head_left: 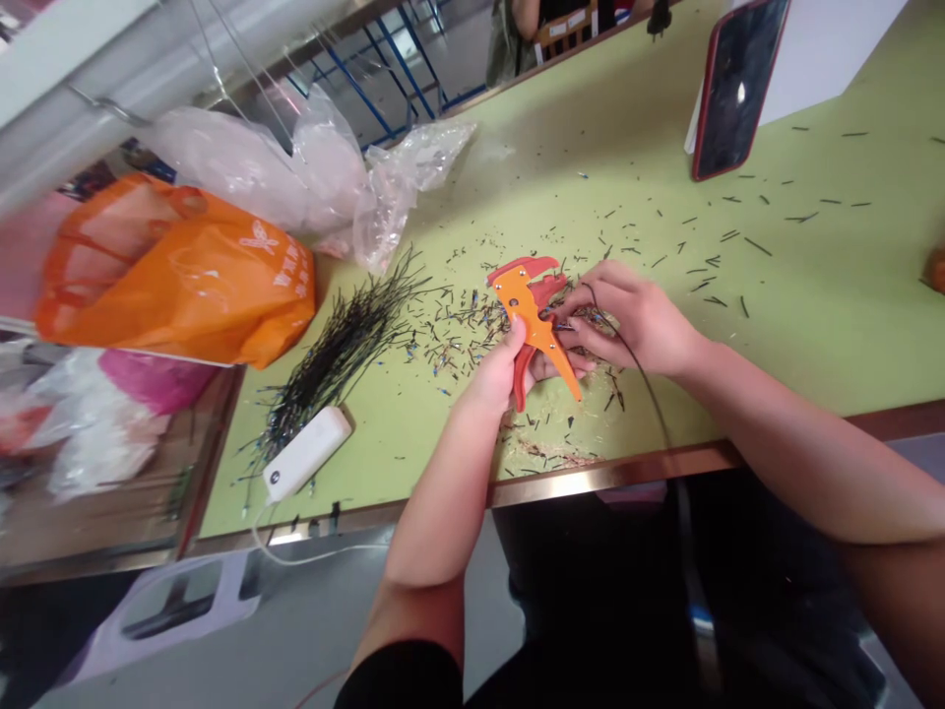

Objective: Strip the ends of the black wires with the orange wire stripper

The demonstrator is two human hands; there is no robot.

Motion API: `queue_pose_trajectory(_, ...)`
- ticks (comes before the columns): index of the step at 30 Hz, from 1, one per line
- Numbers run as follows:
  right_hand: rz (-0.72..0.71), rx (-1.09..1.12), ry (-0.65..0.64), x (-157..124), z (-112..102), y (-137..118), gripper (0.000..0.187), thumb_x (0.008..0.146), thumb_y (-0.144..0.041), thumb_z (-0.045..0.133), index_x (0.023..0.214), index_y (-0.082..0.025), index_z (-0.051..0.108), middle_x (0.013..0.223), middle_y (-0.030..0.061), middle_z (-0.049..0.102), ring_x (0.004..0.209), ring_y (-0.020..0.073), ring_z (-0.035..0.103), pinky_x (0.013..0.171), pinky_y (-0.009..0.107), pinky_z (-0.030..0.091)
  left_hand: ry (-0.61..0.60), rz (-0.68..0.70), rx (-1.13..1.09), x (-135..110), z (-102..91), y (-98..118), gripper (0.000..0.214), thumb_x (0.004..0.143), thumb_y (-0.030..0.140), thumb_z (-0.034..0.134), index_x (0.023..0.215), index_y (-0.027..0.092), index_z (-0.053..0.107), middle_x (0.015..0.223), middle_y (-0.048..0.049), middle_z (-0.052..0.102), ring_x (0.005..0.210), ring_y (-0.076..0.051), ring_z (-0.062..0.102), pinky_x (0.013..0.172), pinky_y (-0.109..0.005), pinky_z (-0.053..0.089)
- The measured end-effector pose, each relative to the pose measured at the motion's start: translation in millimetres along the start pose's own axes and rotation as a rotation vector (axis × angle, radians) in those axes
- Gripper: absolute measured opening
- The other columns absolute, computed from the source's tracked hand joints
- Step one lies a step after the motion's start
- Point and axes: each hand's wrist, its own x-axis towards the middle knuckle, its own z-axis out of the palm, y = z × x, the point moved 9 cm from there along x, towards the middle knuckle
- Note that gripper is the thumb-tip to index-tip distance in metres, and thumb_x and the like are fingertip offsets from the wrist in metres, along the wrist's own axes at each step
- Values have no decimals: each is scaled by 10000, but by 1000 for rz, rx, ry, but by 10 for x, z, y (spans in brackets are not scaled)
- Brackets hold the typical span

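Note:
My left hand (502, 366) is closed around an orange and red wire stripper (526, 300), its jaws pointing away from me over the table. Close to the jaws on the right, my right hand (627, 317) pinches a thin black wire (627, 347), which trails down over the table edge toward my lap. The end of the wire near the jaws is too small to make out. Beneath both hands lie many short cut scraps (450, 345) of black insulation with blue bits among them. A bundle of black wires (344, 340) rests to the left.
A white power bank (308, 453) with a cable lies by the left front edge. An orange plastic bag (184, 276) and clear plastic bags (332, 177) sit at the left. A phone (738, 89) stands upright at the back right. Another person (550, 25) is partly visible beyond the table.

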Motion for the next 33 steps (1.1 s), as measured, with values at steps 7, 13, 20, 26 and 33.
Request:
queue_pose_trajectory(7, 7, -49, -57, -28, 122, 44, 124, 1023, -326, 653, 1024, -243, 746, 970, 80, 728, 922, 242, 679, 856, 402, 573, 75, 14, -41, 13, -38, 3, 679, 1059, 674, 490, 1441, 129, 624, 1097, -170, 829, 1064, -338, 823, 878, -449, 704)
queue_pose_trajectory(13, -5, -25, 25, -34, 123, 8, 124, 1019, -255, 634, 932, -236, 720, 903, 59, 734, 856, 209, 677, 794, 359, 568, 90, 12, -10, 13, -53, -23, 607, 1050, 649, 538, 1375, 155, 676, 1064, -141, 835, 1071, -331, 822, 892, -448, 702)
queue_pose_trajectory(20, -11, 19, 71, -42, 93, 13, 113, 1001, -236, 666, 903, -230, 721, 916, 62, 743, 852, 200, 678, 793, 351, 566, 67, -1, -26, 11, -38, -27, 658, 1032, 678, 554, 1412, 152, 665, 1089, -152, 831, 1066, -340, 822, 891, -452, 703)
queue_pose_trajectory(26, 11, 10, 59, -46, 88, 18, 104, 985, -255, 679, 890, -249, 721, 932, 63, 770, 844, 214, 662, 808, 379, 559, 33, 28, -21, 25, -42, -27, 676, 1026, 677, 566, 1454, 159, 639, 1125, -153, 828, 1047, -328, 826, 901, -448, 699)
queue_pose_trajectory(33, 104, -63, 164, -35, -85, 107, 90, 931, -195, 677, 857, -234, 711, 853, 50, 699, 797, 205, 633, 740, 360, 523, -27, 39, 81, 14, -39, -29, 794, 935, 726, 679, 1517, 191, 608, 1225, -178, 813, 1103, -362, 810, 938, -477, 681)
